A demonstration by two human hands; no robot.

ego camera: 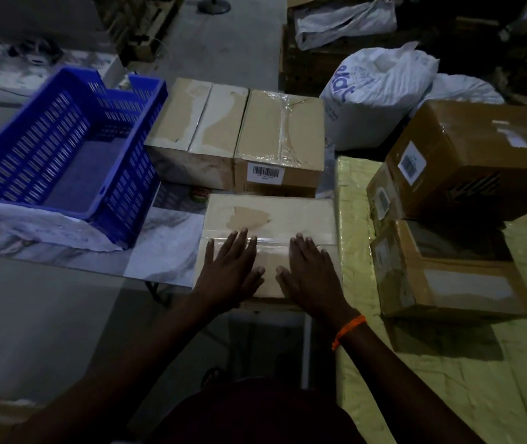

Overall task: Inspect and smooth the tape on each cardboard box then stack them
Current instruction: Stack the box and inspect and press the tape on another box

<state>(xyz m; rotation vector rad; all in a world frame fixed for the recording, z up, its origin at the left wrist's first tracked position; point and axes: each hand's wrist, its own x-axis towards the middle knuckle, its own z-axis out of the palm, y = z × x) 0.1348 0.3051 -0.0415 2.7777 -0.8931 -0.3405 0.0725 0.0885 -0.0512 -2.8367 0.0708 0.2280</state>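
- The near box (pixel 268 219) lies flat at 12 o'clock, close to us, at the near edge of the desk (pixel 166 251); we judge it sits low and near so that both palms can bear down on it
- Our left grip (pixel 230 267) and right grip (pixel 311 274) lie side by side, fingers straight and spread, pressing on the clear tape strip (pixel 271 243); neither has hold of anything; flat palms suit smoothing
- Two far boxes (pixel 239 133) stand touching, further off at 12 o'clock; a brown stack (pixel 454 219) rises at 3 o'clock, probably the pile to join; a blue crate (pixel 63 139) sits at 10 o'clock
- The light is dim; any wrinkles under our palms are hidden; the box's near edge is covered by our wrists; the barcode label (pixel 265 172) is unreadable; the stack's top box is cut off at the right
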